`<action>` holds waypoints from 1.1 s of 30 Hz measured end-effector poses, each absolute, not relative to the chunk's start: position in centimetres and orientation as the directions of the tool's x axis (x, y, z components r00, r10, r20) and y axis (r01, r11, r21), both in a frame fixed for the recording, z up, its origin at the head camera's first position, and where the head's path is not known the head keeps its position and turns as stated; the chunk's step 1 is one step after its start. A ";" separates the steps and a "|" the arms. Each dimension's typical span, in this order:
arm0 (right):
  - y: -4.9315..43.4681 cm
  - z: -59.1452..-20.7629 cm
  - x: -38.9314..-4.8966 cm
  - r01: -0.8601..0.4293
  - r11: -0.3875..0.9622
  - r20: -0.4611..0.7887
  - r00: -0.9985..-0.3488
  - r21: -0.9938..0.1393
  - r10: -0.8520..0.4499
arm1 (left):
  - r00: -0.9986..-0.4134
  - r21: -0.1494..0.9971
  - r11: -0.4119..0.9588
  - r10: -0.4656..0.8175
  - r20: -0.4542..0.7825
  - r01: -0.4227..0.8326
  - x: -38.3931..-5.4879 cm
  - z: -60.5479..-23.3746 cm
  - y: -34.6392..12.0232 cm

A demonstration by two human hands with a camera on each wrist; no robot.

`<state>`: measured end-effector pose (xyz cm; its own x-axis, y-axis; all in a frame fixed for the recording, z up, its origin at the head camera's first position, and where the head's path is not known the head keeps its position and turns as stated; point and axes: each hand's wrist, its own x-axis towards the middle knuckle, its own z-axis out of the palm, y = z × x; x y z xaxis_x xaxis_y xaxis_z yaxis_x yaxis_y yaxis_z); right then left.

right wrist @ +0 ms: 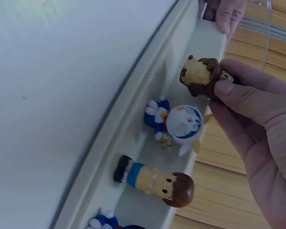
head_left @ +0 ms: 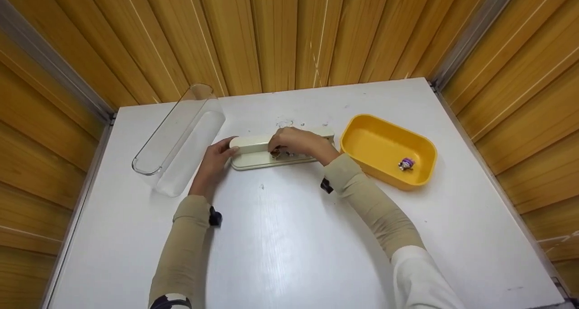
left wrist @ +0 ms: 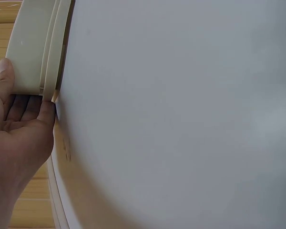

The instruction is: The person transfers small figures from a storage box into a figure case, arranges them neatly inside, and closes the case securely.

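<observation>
A cream stepped display base (head_left: 253,160) lies across the middle of the white table. My left hand (head_left: 214,160) grips its left end, thumb on one side and fingers at the end, as the left wrist view shows. My right hand (right wrist: 262,109) pinches a small brown and tan figurine (right wrist: 196,76) between thumb and fingers, over the base's lower step. Beside it on that step stand a blue and white cat figurine (right wrist: 183,125) and a boy figurine (right wrist: 155,183) with brown hair and blue shorts. Part of another blue and white figurine (right wrist: 104,220) shows at the frame's bottom.
A long transparent cover (head_left: 147,172) stands to the left of the base. At the right is a yellow tray (head_left: 371,146) holding a purple and white figurine (head_left: 406,164). Wood-patterned panels (head_left: 276,37) enclose the table's back and sides.
</observation>
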<state>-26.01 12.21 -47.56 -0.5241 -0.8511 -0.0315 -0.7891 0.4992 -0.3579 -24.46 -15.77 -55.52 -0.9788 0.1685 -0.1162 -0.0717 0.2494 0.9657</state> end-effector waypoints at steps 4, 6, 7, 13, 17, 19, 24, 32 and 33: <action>11.7 -48.3 -26.1 -0.801 0.497 -0.018 -0.522 -0.334 -0.853 | -0.979 0.965 0.254 0.171 -0.115 -0.069 -24.6 -55.6 -15.7; 11.5 -48.4 -26.0 -0.798 0.510 -0.033 -0.529 -0.322 -0.848 | -0.977 0.965 0.257 0.180 -0.110 -0.061 -24.6 -55.7 -15.6; 11.3 -48.4 -26.0 -0.794 0.520 -0.045 -0.535 -0.316 -0.844 | -0.977 0.965 0.256 0.184 -0.107 -0.057 -24.6 -55.7 -15.5; 10.3 -47.8 -25.5 -0.740 0.598 -0.108 -0.597 -0.308 -0.795 | -0.978 0.969 0.242 0.183 -0.099 -0.053 -24.6 -55.3 -15.5; 10.1 -48.1 -25.3 -0.728 0.609 -0.111 -0.609 -0.315 -0.785 | -0.979 0.963 0.261 0.171 -0.111 -0.064 -24.4 -55.4 -15.7; 10.3 -48.4 -25.3 -0.734 0.595 -0.092 -0.602 -0.327 -0.793 | -0.978 0.965 0.256 0.178 -0.112 -0.063 -24.2 -55.2 -15.7; 10.5 -48.8 -25.1 -0.742 0.574 -0.044 -0.598 -0.347 -0.800 | -0.978 0.965 0.254 0.176 -0.114 -0.067 -24.2 -55.5 -15.8; 10.0 -48.4 -24.3 -0.797 0.591 -0.039 -0.591 -0.123 -0.806 | -0.979 0.970 0.232 0.169 -0.117 -0.076 -24.3 -55.7 -15.8; 10.0 -48.3 -24.2 -0.815 0.575 -0.034 -0.574 -0.074 -0.818 | -0.978 0.969 0.236 0.169 -0.121 -0.079 -24.3 -55.7 -15.8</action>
